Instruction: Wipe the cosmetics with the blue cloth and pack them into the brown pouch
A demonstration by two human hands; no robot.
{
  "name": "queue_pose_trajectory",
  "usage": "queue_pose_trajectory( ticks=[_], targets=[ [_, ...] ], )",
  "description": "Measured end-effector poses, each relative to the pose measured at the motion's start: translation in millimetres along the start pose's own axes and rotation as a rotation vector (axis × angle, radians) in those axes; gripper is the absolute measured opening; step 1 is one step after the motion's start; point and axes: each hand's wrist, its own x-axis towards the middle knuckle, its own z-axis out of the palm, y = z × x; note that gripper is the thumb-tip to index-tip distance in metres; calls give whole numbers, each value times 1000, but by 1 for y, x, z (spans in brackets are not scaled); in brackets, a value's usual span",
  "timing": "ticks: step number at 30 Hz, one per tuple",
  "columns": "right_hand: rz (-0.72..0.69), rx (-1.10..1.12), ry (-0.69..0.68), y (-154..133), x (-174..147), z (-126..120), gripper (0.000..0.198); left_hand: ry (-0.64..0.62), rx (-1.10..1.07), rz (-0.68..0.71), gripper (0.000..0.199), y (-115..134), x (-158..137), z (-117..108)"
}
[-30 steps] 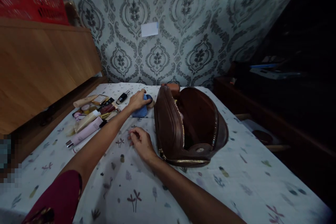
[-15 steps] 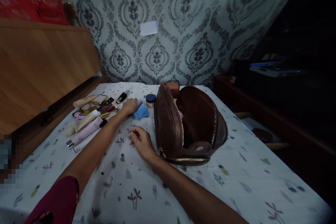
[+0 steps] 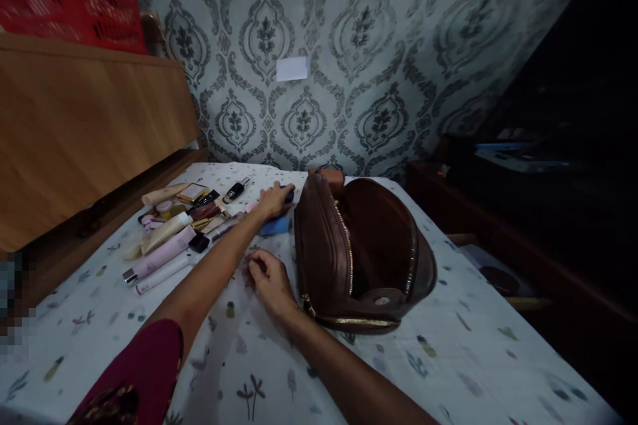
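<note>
1. Fingers (image 3: 284,190) of left hand (image 3: 273,200) curled loosely over small dark jar (image 3: 289,195), grip unclear; blue cloth (image 3: 274,226) lay just below it.
2. Right hand (image 3: 269,279) rested flat, fingers half bent, holding nothing, on printed sheet (image 3: 448,358).
3. Brown bag (image 3: 361,252) stood unzipped beside both hands.
4. Cosmetic tubes (image 3: 164,246) lay clustered at left.
</note>
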Motion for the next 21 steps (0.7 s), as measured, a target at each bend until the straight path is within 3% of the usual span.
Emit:
queue_pose_trajectory(
  ticks=[5,8,12,15,21],
  targets=[
    [-14,-7,-18,-3,0,0,12,48,54,-229,58,-44,-2,-11],
    [-16,7,-15,-6,-1,-1,12,69,69,-265,60,-61,-7,-16],
    [-8,25,-20,-8,-2,-2,13,146,111,-154,60,-56,-23,-8],
    [-11,24,-12,-7,-1,-2,12,151,129,-54,49,-44,-41,6],
    [-37,1,15,-6,1,-1,12,177,116,-3,36,-28,-73,16]
  ],
)
